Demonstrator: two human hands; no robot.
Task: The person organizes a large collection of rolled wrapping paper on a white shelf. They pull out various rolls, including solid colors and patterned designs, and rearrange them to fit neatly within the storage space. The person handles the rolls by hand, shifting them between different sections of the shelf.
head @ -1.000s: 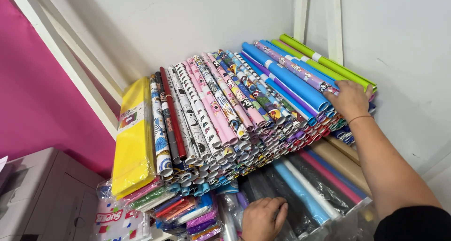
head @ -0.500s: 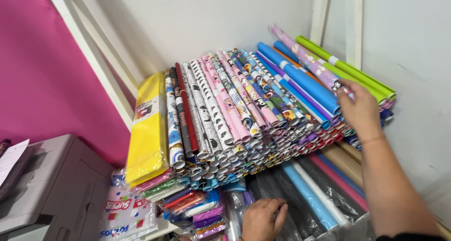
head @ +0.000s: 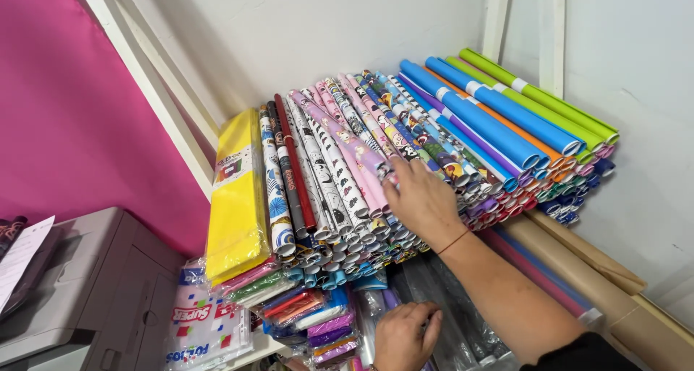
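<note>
So we've got our right hand (head: 423, 197) spread flat on the front ends of a big stack of wrapping paper rolls (head: 405, 161), fingers loosely open and resting on a pink patterned roll (head: 347, 150), not clamped around anything. Room is tight: a white wall sits right behind the stack, and a slanted white frame bar (head: 152, 96) runs down to the left of the hand with a pink panel (head: 72, 111) beyond it. Further right of that hand the blue rolls (head: 491, 111) and green rolls (head: 549, 103) stick out furthest, almost reaching the side wall.

Our left hand (head: 405, 335) is down low, below the right one, fingers curled on clear plastic-wrapped stuff; hard to tell if it's actually gripping, since the frame edge cuts it off. Just left of it sit small packs of coloured sheets (head: 318, 320) in plastic sleeves. A yellow flat pack (head: 235, 197) leans at the stack's left edge, and brown paper tubes (head: 600, 284) lie to the right of our forearm. A grey printer (head: 94, 284) sits far left.
</note>
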